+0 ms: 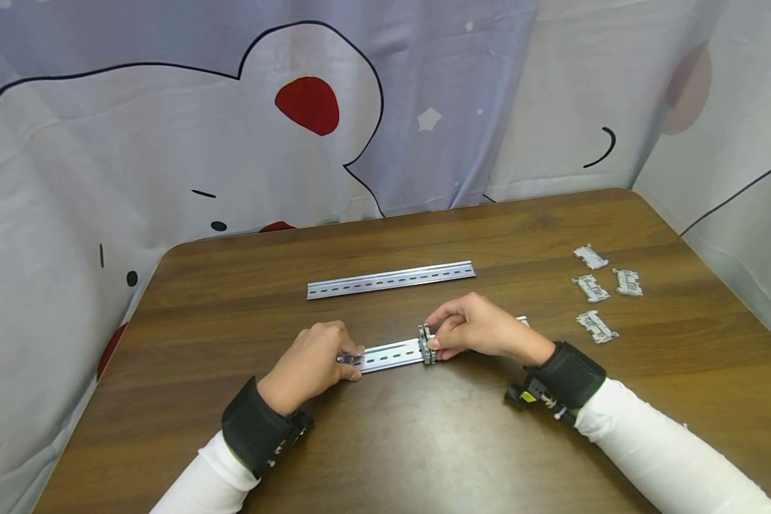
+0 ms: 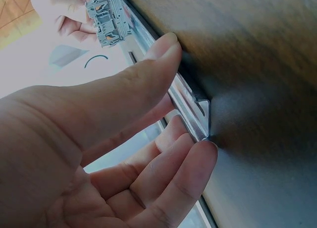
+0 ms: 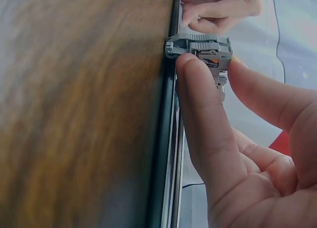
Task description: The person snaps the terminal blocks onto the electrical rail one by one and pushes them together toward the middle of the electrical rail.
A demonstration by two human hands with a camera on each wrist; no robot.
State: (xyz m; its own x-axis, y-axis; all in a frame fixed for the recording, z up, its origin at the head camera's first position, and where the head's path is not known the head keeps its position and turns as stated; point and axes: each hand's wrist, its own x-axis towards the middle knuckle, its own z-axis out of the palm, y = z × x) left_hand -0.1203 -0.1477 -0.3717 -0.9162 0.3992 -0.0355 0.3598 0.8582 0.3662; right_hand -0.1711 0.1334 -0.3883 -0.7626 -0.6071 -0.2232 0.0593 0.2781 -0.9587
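Note:
A slotted metal DIN rail (image 1: 388, 356) lies on the table in front of the person. Its left end is held between the thumb and fingers of the left hand (image 1: 316, 358). Grey terminal blocks (image 1: 425, 345) stand upright across the rail near its middle, side by side. The right hand (image 1: 478, 328) pinches them between thumb and fingers from the right. In the right wrist view, one finger touches a grey block (image 3: 200, 45) low down by the rail, while the thumb lies at its other end. The right hand covers part of the rail in the head view.
A second DIN rail (image 1: 392, 280) lies farther back on the wooden table (image 1: 231, 285). Several loose terminal blocks (image 1: 596, 326) lie flat on the right side. A printed curtain (image 1: 167, 143) hangs behind the table's rear edge.

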